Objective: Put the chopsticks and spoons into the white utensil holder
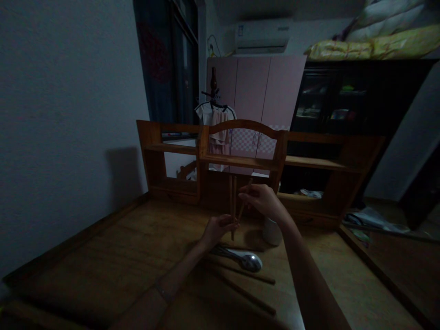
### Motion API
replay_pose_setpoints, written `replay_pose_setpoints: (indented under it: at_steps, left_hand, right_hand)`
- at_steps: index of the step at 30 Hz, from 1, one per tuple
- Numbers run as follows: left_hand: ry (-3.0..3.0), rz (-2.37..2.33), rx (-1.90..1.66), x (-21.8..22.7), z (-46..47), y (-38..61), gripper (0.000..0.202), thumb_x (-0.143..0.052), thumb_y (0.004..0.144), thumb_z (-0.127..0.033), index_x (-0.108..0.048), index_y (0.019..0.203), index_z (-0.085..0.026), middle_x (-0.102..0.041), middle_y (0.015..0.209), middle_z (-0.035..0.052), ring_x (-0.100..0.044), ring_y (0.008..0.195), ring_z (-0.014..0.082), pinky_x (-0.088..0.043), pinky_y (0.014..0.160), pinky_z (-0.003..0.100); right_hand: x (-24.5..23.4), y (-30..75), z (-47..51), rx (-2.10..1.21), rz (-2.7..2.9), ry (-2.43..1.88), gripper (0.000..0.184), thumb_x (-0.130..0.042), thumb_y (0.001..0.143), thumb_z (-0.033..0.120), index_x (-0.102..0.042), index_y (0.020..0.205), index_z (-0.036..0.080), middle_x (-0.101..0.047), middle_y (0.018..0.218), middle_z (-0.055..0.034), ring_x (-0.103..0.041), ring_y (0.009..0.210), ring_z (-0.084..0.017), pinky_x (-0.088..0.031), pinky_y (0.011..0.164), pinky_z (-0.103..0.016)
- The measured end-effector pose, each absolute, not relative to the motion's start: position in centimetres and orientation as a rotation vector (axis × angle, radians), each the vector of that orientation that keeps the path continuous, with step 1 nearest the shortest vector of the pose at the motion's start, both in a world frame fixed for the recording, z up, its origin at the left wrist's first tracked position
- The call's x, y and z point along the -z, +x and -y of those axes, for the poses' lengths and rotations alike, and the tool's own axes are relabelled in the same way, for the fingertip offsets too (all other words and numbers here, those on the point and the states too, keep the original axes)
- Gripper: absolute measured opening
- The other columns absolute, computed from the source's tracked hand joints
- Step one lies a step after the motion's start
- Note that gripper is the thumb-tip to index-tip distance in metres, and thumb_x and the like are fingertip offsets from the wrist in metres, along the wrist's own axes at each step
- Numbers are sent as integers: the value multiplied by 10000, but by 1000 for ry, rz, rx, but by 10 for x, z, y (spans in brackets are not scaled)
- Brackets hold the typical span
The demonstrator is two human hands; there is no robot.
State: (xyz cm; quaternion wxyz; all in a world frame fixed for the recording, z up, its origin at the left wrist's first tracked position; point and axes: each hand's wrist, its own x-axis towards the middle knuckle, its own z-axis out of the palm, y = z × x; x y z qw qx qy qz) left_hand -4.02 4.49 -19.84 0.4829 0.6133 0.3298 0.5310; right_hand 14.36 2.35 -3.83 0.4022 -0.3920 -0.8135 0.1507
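My left hand [220, 230] is closed around a pair of upright chopsticks [234, 197], held above the wooden desk. In my right hand [259, 199], another chopstick [242, 208] is pinched near its top, tilted, its lower end close to my left fingers. Beneath my left hand lie metal spoons [250, 262], bowls toward the right. Loose chopsticks [249, 295] rest on the desk in front of the spoons, and one more lies just behind them. A pale cylindrical container [272, 233] stands behind my right forearm, partly hidden by it.
The wooden desk [137, 256] has a shelf unit [240, 160] along its back edge. A wall [75, 114] borders the left side. Farther back are a pink wardrobe [252, 87], clothes [216, 114] on a stand and a dark cabinet [364, 91].
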Motion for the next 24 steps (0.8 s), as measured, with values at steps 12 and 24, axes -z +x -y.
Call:
replay_pose_setpoints:
  at_steps: [12, 24]
  left_hand:
    - [1750, -903, -1140, 199, -46, -45, 335, -737, 736, -365, -735, 980, -136, -730, 975, 90, -672, 927, 280, -524, 832, 344]
    - [1742, -940, -1123, 203, -46, -46, 365, -720, 735, -419, -751, 935, -115, -737, 905, 93, -679, 871, 282, -523, 794, 337]
  right_hand:
    - [64, 144, -47, -758, 2210, -806, 329, -646, 823, 437, -694, 988, 157, -702, 811, -43, -658, 661, -170, -494, 574, -233]
    - [70, 146, -56, -667, 2205, -869, 380, -646, 805, 508, -671, 758, 132, -673, 648, -31, -645, 610, -165, -445, 534, -210]
